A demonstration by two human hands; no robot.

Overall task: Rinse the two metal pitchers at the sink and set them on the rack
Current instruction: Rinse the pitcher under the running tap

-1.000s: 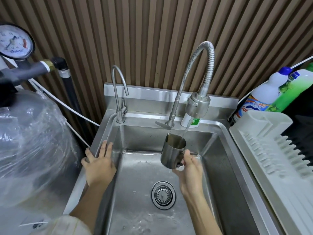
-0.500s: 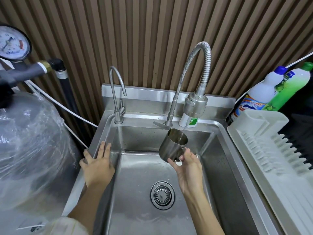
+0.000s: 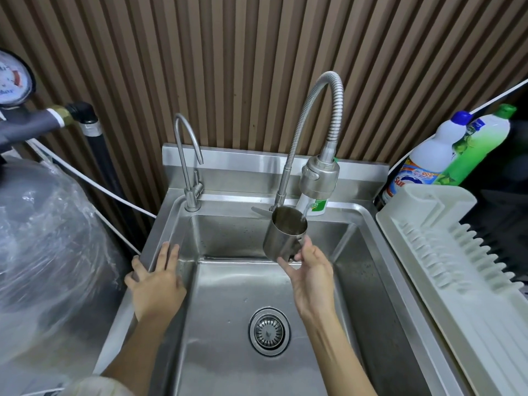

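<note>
Item: metal pitcher [image 3: 284, 237], one seen, stainless, held above the sink [image 3: 371, 281] basin and tilted with its mouth up and toward the back wall; a thin stream of water from the spray head [image 3: 320, 178] of the flexible-neck faucet [image 3: 314, 110] enters the mouth at its right rim. Right hand [image 3: 310, 270]: directly below and in front of the pitcher, palm turned up, thumb and fingers curled about the pitcher's lower side and handle region; the handle itself is mostly hidden by the fingers, so the exact grip is probably a pinch at the handle, not certain. Left hand [image 3: 155, 277]: well apart from the pitcher, laid flat on the sink's left rim, fingers straight and spread, holding nothing. Between the two hands and nearer the viewer: round drain strainer [image 3: 269, 331] in the basin floor. Beyond the left hand: slim gooseneck tap [image 3: 187, 155] on the back ledge. To the outer side of the left hand: large tank wrapped in clear plastic [image 3: 43, 252], with a pressure gauge [image 3: 13, 78] and dark pipe [image 3: 85, 130] above it. To the outer side of the right hand: white dish rack [image 3: 445, 252], just beside the sink's right rim. Beyond the rack: white bottle with blue cap [image 3: 428, 155] and green bottle [image 3: 480, 138], touching side by side. Behind the spray head: small white-and-green bottle [image 3: 314, 205] on the ledge.
</note>
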